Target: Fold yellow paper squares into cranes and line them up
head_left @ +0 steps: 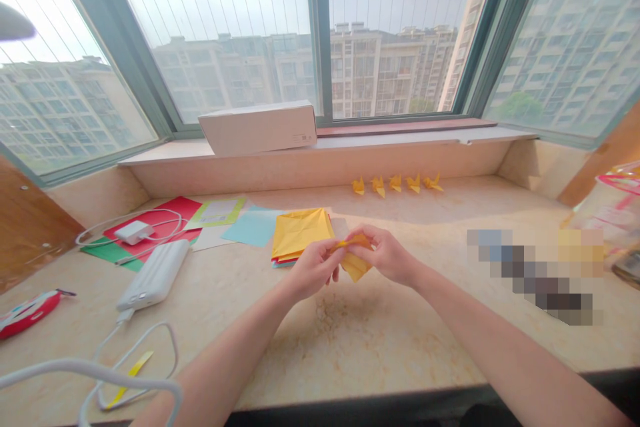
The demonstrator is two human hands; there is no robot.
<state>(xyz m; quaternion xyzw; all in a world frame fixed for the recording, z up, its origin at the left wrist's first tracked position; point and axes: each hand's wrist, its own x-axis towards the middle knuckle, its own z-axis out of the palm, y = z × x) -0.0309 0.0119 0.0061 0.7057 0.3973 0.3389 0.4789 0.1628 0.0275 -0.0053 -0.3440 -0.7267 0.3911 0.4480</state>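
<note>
Both hands meet above the middle of the stone counter (350,340). My left hand (314,268) and my right hand (385,255) each pinch a partly folded yellow paper piece (355,265) held between them. Just behind the hands lies a stack of yellow square sheets (299,232) on other coloured paper. Several finished yellow folded paper birds (395,183) stand in a row near the back wall.
A white power bank (155,275) with a white cable (135,360) lies at the left, beside a white charger (133,232) on red and green paper (175,208). A white box (260,127) rests on the window sill. A red object (27,312) sits far left; a clear bag (610,207) far right.
</note>
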